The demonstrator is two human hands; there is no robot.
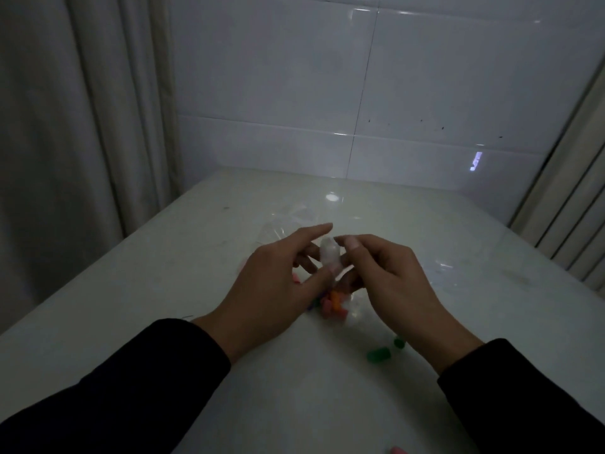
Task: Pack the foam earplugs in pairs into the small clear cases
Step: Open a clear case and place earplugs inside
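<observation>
Hands meet above the surface [163,273]: left hand [271,283] and right hand [393,273] both pinch a clear case [329,253]. Earplugs [332,304] lie loose beneath; dim light and slick plastic could let the case slip and scatter them.

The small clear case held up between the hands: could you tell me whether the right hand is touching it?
Touching. In the head view the right hand pinches the top of the clear case with thumb and forefinger, with no gap visible.
</observation>
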